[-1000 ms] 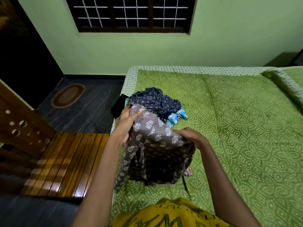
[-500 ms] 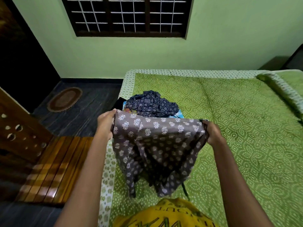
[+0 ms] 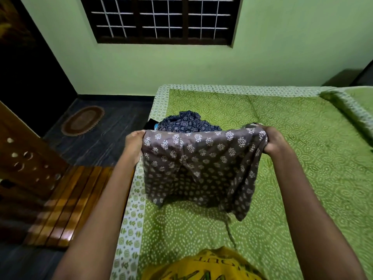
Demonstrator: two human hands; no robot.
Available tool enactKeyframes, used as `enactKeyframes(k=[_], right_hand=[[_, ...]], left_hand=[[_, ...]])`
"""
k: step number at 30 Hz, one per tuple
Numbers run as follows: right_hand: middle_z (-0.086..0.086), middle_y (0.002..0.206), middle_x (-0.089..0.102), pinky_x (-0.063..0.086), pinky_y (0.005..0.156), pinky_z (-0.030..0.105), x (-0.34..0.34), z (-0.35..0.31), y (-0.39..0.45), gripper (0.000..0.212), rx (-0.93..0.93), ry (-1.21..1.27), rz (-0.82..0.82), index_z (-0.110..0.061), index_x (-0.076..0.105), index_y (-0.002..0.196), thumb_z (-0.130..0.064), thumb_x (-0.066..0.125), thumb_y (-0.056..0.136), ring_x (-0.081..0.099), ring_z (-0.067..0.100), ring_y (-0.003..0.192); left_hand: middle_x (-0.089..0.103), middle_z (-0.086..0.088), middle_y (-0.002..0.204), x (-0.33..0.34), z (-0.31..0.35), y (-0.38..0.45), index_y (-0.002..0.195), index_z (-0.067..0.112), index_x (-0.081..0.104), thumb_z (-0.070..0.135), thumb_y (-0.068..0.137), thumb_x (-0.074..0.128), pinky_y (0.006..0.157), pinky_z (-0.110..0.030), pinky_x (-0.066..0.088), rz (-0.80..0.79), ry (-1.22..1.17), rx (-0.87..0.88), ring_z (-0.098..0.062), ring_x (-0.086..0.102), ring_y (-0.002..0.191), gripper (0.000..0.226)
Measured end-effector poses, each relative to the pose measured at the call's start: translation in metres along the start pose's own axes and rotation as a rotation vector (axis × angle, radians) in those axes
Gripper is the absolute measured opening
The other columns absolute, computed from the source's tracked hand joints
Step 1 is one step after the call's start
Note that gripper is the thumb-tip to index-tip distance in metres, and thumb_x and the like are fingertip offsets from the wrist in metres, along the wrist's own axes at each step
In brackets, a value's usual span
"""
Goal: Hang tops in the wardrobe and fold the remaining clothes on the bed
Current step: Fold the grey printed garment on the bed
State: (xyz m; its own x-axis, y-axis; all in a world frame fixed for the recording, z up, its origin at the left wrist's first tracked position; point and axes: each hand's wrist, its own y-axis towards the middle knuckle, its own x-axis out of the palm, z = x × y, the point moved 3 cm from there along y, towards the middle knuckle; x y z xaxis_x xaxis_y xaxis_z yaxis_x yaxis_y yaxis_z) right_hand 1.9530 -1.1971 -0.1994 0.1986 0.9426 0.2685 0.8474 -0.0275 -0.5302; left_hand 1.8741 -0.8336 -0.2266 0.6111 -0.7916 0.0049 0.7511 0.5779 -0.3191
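Note:
A grey garment (image 3: 199,166) with a white floral print hangs spread out above the bed (image 3: 292,158). My left hand (image 3: 134,144) grips its top left corner. At the top right corner my right hand (image 3: 272,141) holds bunched cloth. The lower hem of the garment touches the green bedspread, and a thin cord trails from it toward me. Behind it lies a pile of clothes (image 3: 187,124), with a dark blue printed piece on top and a bit of black and light blue cloth at its left. Most of the pile is hidden by the grey garment.
A wooden slatted bench (image 3: 66,205) stands on the dark floor left of the bed. An oval brown mat (image 3: 82,120) lies near a dark doorway. A folded green blanket (image 3: 351,104) lies at the bed's far right. A barred window (image 3: 161,19) is in the green wall.
My hands have moved apart and lifted, stretching the bunched grey garment out flat between them. The view has tilted so the window sits lower.

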Motion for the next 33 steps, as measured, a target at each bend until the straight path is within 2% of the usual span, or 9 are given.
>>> enactKeyframes(k=[4,7,11,14,20,24,27,30,33], right_hand=[[0.011,0.073,0.062,0.058,0.054,0.035,0.011,0.006,-0.002,0.028,0.001,0.082,0.073,-0.003,0.053,0.088,-0.007,0.028,0.099,0.065,0.022,0.057],[0.003,0.054,0.059,0.054,0.047,0.022,0.036,0.019,-0.027,0.031,-0.029,0.215,-0.061,-0.005,0.049,0.075,-0.004,0.032,0.1,0.059,0.01,0.041],[0.0,0.052,0.057,0.049,0.045,0.015,0.067,0.034,-0.05,0.031,0.007,0.342,-0.153,-0.008,0.051,0.073,0.0,0.037,0.099,0.055,0.004,0.037],[0.007,0.045,0.056,0.052,0.041,0.024,0.077,0.039,-0.054,0.032,0.06,0.378,-0.077,0.003,0.051,0.076,-0.004,0.033,0.101,0.055,0.014,0.034],[0.014,0.058,0.056,0.048,0.037,0.023,0.06,0.045,-0.07,0.029,0.014,0.437,-0.024,0.005,0.046,0.076,0.0,0.03,0.1,0.056,0.014,0.032],[0.011,0.065,0.053,0.048,0.038,0.023,0.054,0.048,-0.072,0.028,0.025,0.478,-0.048,0.004,0.047,0.077,-0.003,0.032,0.1,0.057,0.015,0.04],[0.012,0.067,0.06,0.053,0.045,0.025,0.056,0.047,-0.087,0.009,0.058,0.388,-0.347,0.002,0.063,0.072,-0.002,0.067,0.079,0.061,0.016,0.047],[0.019,0.109,0.067,0.049,0.093,0.037,0.035,0.07,-0.093,0.042,0.085,0.395,-0.786,0.001,0.067,0.11,-0.031,0.066,0.083,0.065,0.026,0.102],[0.013,0.089,0.071,0.046,0.086,0.044,0.0,0.113,-0.057,0.062,0.146,0.211,-0.504,-0.004,0.066,0.095,-0.055,0.079,0.063,0.068,0.024,0.083]], left_hand=[[0.052,-0.012,0.119,0.005,-0.012,-0.007,0.101,0.015,0.051,0.033,0.089,0.061,0.094,-0.036,0.041,0.188,0.406,0.173,-0.026,0.051,0.11,0.024],[0.053,-0.011,0.126,0.038,-0.037,-0.028,0.095,0.013,0.061,0.058,0.083,0.054,0.103,-0.044,0.035,0.004,0.605,0.185,-0.027,0.048,0.118,0.048],[0.037,-0.012,0.146,0.088,-0.092,-0.069,0.141,0.017,0.039,0.071,0.081,0.046,0.108,-0.04,0.032,-0.547,0.387,-0.286,-0.027,0.038,0.132,0.081],[0.05,-0.017,0.135,0.107,-0.127,-0.075,0.137,0.015,0.045,0.085,0.049,0.061,0.11,-0.047,0.032,-0.537,0.185,-0.504,-0.033,0.046,0.126,0.114],[0.068,-0.005,0.066,0.12,-0.121,-0.084,0.089,0.013,0.063,0.038,0.089,0.059,0.078,-0.03,0.051,-0.57,0.003,-0.534,-0.019,0.062,0.07,0.025],[0.063,-0.016,0.099,0.137,-0.153,-0.069,0.092,0.009,0.067,0.053,0.071,0.071,0.08,-0.032,0.05,-0.63,0.035,-0.498,-0.024,0.06,0.085,0.048],[0.065,-0.017,0.105,0.132,-0.135,-0.088,0.107,0.008,0.068,0.066,0.074,0.063,0.083,-0.038,0.051,-0.624,-0.173,-0.519,-0.027,0.063,0.09,0.067],[0.069,-0.013,0.095,0.123,-0.131,-0.085,0.101,0.01,0.07,0.073,0.081,0.041,0.084,-0.04,0.05,-0.642,-0.373,-0.624,-0.029,0.064,0.091,0.073],[0.057,-0.016,0.126,0.12,-0.119,-0.079,0.135,0.01,0.047,0.073,0.085,0.034,0.108,-0.046,0.033,-0.787,-0.239,-0.569,-0.03,0.051,0.12,0.082]])
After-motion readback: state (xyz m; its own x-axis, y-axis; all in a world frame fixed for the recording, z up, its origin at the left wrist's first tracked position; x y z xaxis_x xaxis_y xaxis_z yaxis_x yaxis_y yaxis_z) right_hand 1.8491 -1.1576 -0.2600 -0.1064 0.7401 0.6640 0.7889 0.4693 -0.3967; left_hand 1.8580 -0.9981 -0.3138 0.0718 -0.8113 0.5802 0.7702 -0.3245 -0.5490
